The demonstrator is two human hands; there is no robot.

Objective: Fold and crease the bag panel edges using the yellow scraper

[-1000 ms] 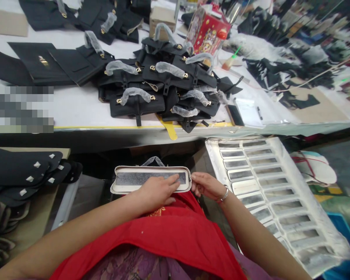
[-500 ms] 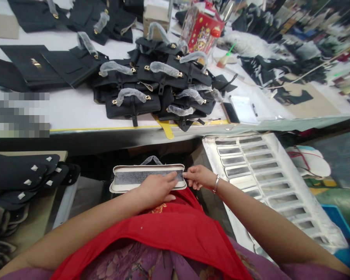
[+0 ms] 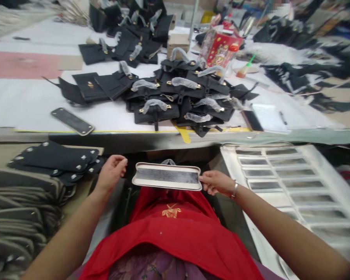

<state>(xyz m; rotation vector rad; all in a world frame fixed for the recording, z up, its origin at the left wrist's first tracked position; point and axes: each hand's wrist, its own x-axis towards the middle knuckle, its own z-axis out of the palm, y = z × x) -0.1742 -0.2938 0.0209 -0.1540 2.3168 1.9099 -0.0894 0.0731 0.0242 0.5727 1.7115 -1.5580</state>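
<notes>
A handbag [image 3: 168, 177] is held over my lap, its long flat underside facing up. That side is pale with a dark grey strip along the middle and a thin raised rim. Part of a plastic-wrapped handle [image 3: 168, 162] peeks out behind it. My right hand [image 3: 217, 182] pinches the bag's right end between thumb and fingers. Away to the left, my left hand [image 3: 113, 175] is in the air with curled fingers and nothing visible in them. Beside it lie stacked black base panels [image 3: 54, 159] with metal studs.
Black handbags [image 3: 181, 91] with wrapped handles crowd the table [image 3: 32, 120]. One loose base panel [image 3: 72, 121] lies near its front edge. At right stands a white rack [image 3: 291, 194] holding rows of grey-striped pieces. A phone [image 3: 252, 121] and notepad [image 3: 268, 117] lie on the table.
My left hand has lifted off the bag's underside and moved left towards the stacked panels. My right hand still grips the bag's right end. The view has swung left.
</notes>
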